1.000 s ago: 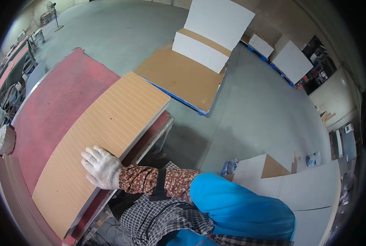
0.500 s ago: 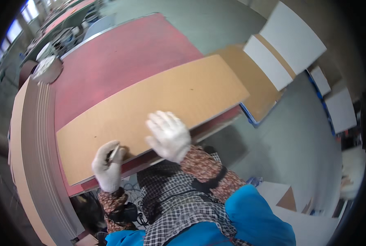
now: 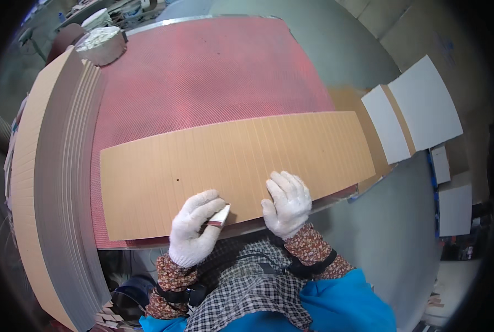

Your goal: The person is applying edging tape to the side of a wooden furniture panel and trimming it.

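Observation:
A long tan corrugated cardboard panel (image 3: 241,149) lies flat across the near part of the table before me. My left hand (image 3: 194,229), in a white knit glove, is at its near edge. Between thumb and fingers it pinches a small flat piece (image 3: 220,214), white with a dark red strip; its kind is unclear. To its right, my gloved right hand (image 3: 287,205) rests palm down on the panel by the same edge, fingers stretched out and holding nothing. A small dark spot marks the panel's left part.
Red mesh covers the table (image 3: 213,72). Along its left side stands a tall stack of cardboard panels (image 3: 59,182). A round whitish container (image 3: 101,47) sits at the far left corner. White and tan boards (image 3: 424,105) stand beyond the table's right end.
My view has turned, so the panel lies straighter across it. Both hands have moved rightward along the panel's near edge. The left still holds the small piece.

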Available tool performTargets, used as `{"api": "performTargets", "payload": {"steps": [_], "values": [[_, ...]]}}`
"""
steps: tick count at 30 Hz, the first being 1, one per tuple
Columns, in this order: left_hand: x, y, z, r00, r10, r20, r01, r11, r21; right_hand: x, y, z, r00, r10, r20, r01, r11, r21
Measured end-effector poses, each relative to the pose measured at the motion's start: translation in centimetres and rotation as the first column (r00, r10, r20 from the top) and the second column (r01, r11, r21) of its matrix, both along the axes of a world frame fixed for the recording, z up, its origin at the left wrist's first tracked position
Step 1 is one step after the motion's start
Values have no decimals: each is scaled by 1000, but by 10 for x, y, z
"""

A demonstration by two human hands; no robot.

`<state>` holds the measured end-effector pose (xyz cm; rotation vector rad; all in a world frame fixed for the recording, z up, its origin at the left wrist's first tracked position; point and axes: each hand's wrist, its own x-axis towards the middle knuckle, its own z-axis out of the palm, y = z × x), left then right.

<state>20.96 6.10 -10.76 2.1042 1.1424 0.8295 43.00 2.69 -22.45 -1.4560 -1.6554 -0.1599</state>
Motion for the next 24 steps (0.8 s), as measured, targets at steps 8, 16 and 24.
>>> {"api": "performTargets", "payload": {"steps": [8,16,24], "values": [[-34,-8,-8,993,-101,-60,100,995,-17,-31,-17,-6,999,-24,35,24,1000,-15],[-101,-4,-46,952,141,273,6,879,-476,-105,-16,-7,997,69,45,-66,997,-51],[-158,-32,-73,735,268,623,378,601,-704,-196,-32,22,776,361,-516,-536,810,-240]]}}
